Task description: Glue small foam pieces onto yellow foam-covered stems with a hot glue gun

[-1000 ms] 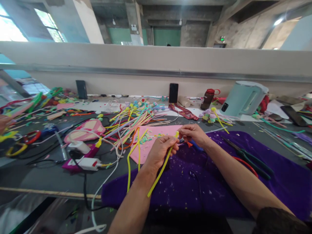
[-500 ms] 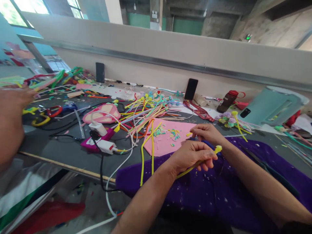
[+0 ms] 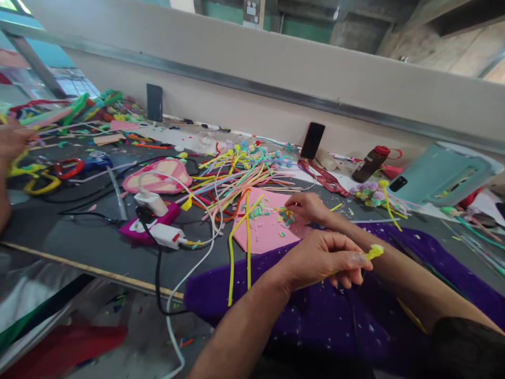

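Note:
My left hand is closed on a yellow pipe cleaner, whose fuzzy, bunched tip sticks out past the thumb and fingertips. Above the pink sheet, my right hand has its fingers pressed together at a small pile of cut pieces in green, yellow and blue. Whatever those fingertips hold is too small to make out. Two yellow pipe cleaners lie across the sheet's left side and hang down over purple cloth.
Behind the sheet lies a heap of coloured pipe cleaners. A magenta power strip with plugs and cables sits left. A phone, a brown bottle and a teal box stand behind. Another person's hand is far left.
My right hand has moved left and away from me, from beside my left hand to the cut pieces. My left hand has shifted slightly right, still holding the pipe cleaner.

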`<state>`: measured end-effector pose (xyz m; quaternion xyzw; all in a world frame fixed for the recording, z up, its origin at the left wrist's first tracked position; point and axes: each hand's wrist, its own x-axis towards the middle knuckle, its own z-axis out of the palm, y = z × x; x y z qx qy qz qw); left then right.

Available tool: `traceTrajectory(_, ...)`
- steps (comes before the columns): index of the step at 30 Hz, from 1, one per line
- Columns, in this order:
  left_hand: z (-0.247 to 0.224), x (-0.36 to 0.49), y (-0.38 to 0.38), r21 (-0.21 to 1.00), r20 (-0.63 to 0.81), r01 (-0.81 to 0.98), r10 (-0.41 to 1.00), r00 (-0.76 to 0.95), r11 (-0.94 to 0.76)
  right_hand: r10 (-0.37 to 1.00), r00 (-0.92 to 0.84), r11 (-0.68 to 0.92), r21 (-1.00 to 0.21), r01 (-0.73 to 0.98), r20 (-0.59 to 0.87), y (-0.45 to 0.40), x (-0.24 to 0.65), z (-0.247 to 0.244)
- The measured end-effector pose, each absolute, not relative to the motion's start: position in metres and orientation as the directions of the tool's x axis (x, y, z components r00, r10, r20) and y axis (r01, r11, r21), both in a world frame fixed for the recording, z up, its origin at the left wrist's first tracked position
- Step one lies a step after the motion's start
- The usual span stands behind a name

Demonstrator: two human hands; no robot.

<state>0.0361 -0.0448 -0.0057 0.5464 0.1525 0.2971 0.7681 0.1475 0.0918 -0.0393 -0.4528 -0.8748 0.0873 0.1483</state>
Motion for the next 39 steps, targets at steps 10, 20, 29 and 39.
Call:
traceTrajectory(10,-0.005,0.034,-0.043,0.927,0.086,-0.302,0.657,0.749,0.224,0.766,-0.625,0.643,-0.214,0.736,0.15,0.104,0.118,-0.047)
traceTrajectory(20,-0.008,0.034,-0.037,0.899,0.042,-0.351,0.746,0.664,0.261,0.819,-0.543,0.573,-0.345,0.744,0.188,0.089,0.127,-0.035)
traceTrajectory(29,-0.008,0.031,-0.022,0.878,-0.014,-0.446,0.94,0.34,0.175,0.94,-0.32,0.212,-0.937,0.276,0.119,0.029,0.187,-0.02)
traceTrajectory(39,-0.017,0.026,-0.002,0.925,-0.035,-0.372,0.993,0.117,0.076,0.922,-0.38,0.081,-0.997,0.0,0.075,0.025,0.189,-0.019)
